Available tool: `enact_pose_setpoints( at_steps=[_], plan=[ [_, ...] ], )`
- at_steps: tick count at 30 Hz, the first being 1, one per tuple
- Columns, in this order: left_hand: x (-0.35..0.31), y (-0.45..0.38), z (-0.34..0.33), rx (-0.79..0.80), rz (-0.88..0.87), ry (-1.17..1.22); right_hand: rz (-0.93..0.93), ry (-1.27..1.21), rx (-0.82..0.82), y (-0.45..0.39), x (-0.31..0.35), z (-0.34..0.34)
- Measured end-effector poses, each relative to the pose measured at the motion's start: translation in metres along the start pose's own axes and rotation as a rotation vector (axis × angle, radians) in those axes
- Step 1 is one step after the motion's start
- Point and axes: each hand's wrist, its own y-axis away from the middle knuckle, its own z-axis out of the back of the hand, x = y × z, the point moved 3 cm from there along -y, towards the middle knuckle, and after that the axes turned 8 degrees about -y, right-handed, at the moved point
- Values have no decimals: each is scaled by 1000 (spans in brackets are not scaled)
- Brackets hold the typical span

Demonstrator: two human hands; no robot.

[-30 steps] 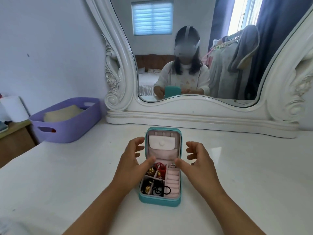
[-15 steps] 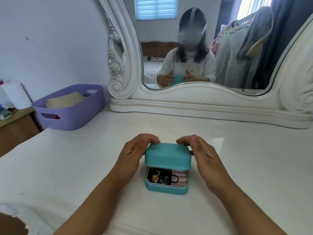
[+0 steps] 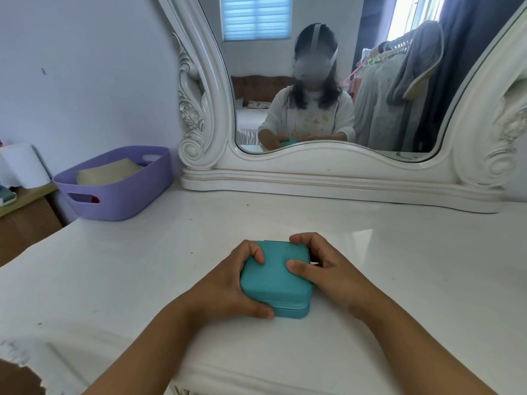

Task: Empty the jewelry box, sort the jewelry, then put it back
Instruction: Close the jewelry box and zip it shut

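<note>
The lid has dropped shut since earlier; both hands, left hand [image 3: 228, 283] at nine o'clock and right hand [image 3: 328, 270] at three, press curled fingers on the jewelry box [image 3: 275, 273], which should be held level while zipping.

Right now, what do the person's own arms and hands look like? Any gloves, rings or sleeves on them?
Both forearms are bare in the head view. The left hand and right hand wear no gloves, and no rings, watch or bracelets show. The nails look short and unpainted. The mirror reflects white sleeves pushed up the arms.
</note>
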Motion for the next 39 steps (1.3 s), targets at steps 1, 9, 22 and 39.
enact_pose_setpoints(
  at_steps=[1,9,22,39],
  plan=[
    [-1,0,0,-14,-12,-8,-10,-17,-18,-2,-1,3],
    [-1,0,-2,52,-77,48,-69,-121,-22,-11,-3,22],
    [4,-6,-2,169,-109,168,0,610,-23,-7,-2,27],
    [5,-16,-7,-152,6,-56,385,909,13,36,2,0]
  ],
)
